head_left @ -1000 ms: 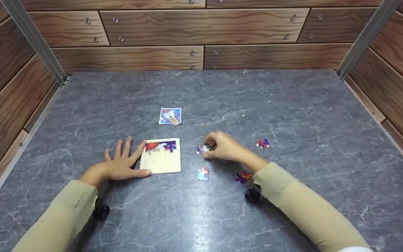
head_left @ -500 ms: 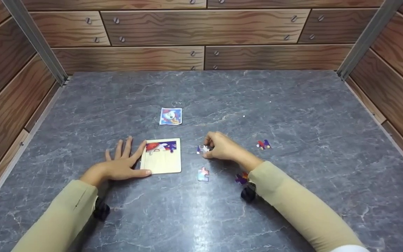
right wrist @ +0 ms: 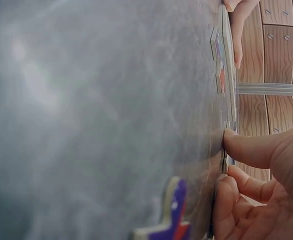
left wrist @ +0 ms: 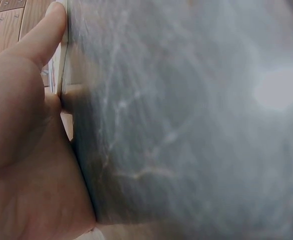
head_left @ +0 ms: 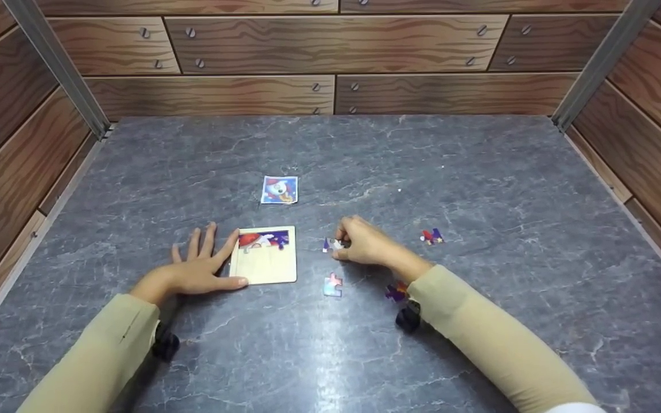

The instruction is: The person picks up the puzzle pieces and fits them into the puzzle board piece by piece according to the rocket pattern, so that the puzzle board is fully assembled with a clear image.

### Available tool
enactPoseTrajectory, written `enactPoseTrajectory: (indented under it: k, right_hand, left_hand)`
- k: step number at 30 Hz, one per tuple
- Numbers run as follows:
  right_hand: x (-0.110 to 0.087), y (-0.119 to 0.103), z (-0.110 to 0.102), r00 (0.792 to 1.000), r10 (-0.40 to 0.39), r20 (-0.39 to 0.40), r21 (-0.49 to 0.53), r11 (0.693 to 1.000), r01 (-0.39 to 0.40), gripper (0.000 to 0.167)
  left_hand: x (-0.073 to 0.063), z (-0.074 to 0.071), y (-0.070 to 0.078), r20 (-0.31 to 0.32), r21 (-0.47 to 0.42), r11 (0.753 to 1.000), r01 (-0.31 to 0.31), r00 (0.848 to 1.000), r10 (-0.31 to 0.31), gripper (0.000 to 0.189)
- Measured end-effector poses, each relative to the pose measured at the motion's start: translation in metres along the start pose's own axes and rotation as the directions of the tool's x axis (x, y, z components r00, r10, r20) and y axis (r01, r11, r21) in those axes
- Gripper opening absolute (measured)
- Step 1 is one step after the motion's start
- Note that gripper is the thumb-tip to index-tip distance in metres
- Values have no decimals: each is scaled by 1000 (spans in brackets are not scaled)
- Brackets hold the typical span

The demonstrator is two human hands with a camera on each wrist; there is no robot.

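My left hand [head_left: 195,275] lies with spread fingers at the left edge of a pale wooden puzzle board [head_left: 267,267]. Its thumb and index finger touch that edge. Joined pieces in red, white and purple fill the board's top strip. To the right of the board, my right hand [head_left: 365,241] pinches a white and purple puzzle piece [head_left: 329,246] at the tabletop, partly hidden by its fingers. In the right wrist view the thumb [right wrist: 249,148] and curled fingers sit at the thin edge of that piece. A light blue and pink piece [head_left: 333,285] lies just below.
A small picture card [head_left: 279,190] lies behind the board. One red and purple puzzle piece [head_left: 432,236] sits to the right of my right hand, and an orange and purple piece [head_left: 395,292] lies by the right sleeve, partly covered. Wood-patterned walls [head_left: 330,46] enclose the grey marbled table [head_left: 468,166].
My right forearm and sleeve have shifted slightly left, covering more of the orange and purple piece. The right fingers stay at the white and purple piece. The left hand and board have not moved.
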State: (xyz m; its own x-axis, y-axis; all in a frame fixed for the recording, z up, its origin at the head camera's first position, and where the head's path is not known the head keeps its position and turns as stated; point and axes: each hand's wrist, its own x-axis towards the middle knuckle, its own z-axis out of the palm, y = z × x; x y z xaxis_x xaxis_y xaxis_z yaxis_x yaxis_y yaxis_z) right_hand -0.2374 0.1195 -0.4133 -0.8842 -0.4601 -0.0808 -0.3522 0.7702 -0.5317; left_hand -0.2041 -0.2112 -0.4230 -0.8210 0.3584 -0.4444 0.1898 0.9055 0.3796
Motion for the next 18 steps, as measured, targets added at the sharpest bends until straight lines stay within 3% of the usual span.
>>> enactPoseTrajectory:
  k: [10,18]
  right_hand:
    - [-4,1,0,1000,-6,-10,-21,1000,6,31]
    - [-2,2,-1,998,-54,-29,3,999,54,30]
  left_hand:
    - [-2,1,1,3,-16,1000,-11,1000,11,102]
    - [-4,-2,2,0,-10,1000,-8,1000,8,103]
